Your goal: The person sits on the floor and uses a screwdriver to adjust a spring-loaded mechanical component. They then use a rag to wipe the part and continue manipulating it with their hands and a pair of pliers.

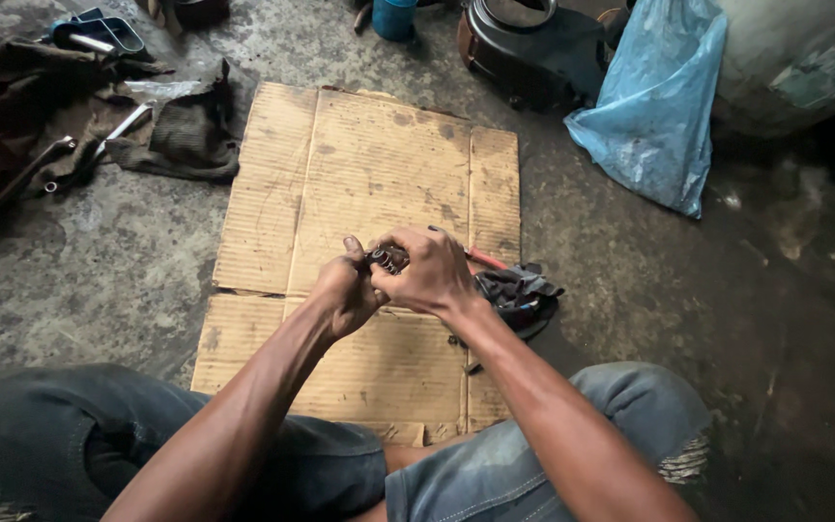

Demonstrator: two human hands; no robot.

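Nearest the camera, two knees in worn blue jeans point(533, 464) are seen, with both bare forearms stretched forward between them. The left hand point(345, 290) is closed around the near end of a small dark metal part point(388, 257), its fingers curled tight and the thumb raised against the piece. The right hand point(432, 274) is wrapped over the same part from the other side, its fingers folded down on it, so that the part is gripped by both hands at once and is mostly hidden; its exact shape cannot be told. The part is held just above a flattened sheet of brown cardboard point(369, 174) that is spread on the stained concrete floor point(630, 271). Just beside the right wrist, a crumpled dark rag point(519, 295) is laid at the cardboard's right edge, and a tool with a red handle point(487, 259) is partly covered by the hand. Farther off to the left, a grey folded cloth point(186, 135) and some metal tools point(108, 135) are scattered on the floor. At the far edge, a black engine cover point(533, 48) and a pale blue plastic bag point(659, 106) are set against the wall.
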